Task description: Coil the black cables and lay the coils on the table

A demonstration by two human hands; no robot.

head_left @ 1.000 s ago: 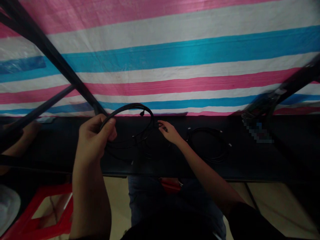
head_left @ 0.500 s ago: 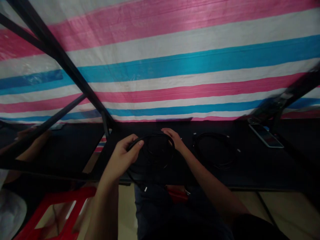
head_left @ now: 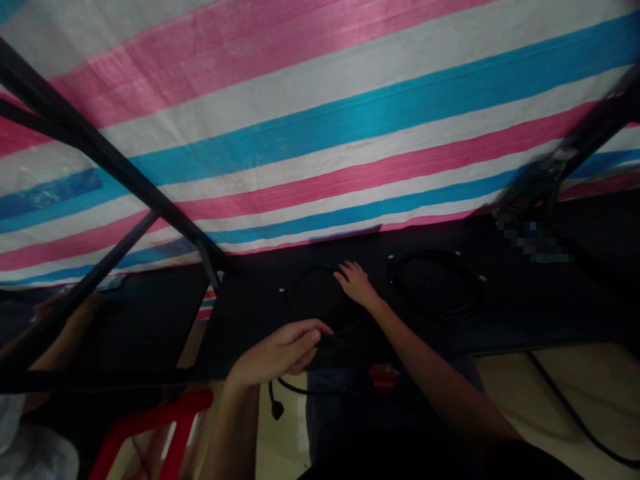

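Cable (head_left: 305, 392), black, thin and round in section, hangs in a slack curve from the left hand (head_left: 283, 350), past the front edge of the flat black surface (head_left: 250, 347). Its dark, blocky plug (head_left: 277, 410) dangles beyond that edge. The left thumb and fingers are pinched together on the cable near the front edge; the right hand (head_left: 359, 285), set apart from the left, lies palm down farther back, fingers slightly spread. Beside its fingertips a thin ring-shaped loop (head_left: 296, 293) lies on the surface, with a small white tip (head_left: 282, 290) to its left; whether the right fingers press on the loop is too dark to tell. Right of that hand rests a thicker, round coil (head_left: 443, 313) of black cable, also white-tipped. Behind hangs a crinkled, slightly glossy plastic sheet (head_left: 320, 133) in pink, white and blue stripes, crossed at left by straight dark bars (head_left: 125, 180). A glossy red stool (head_left: 167, 427) stands below at left, near another person's hand (head_left: 83, 313).

Half a second ago the left hand held the loop's left side, roughly level with the right; now it is closer to the body, the right hand has flattened, and the coil at right lies as before.
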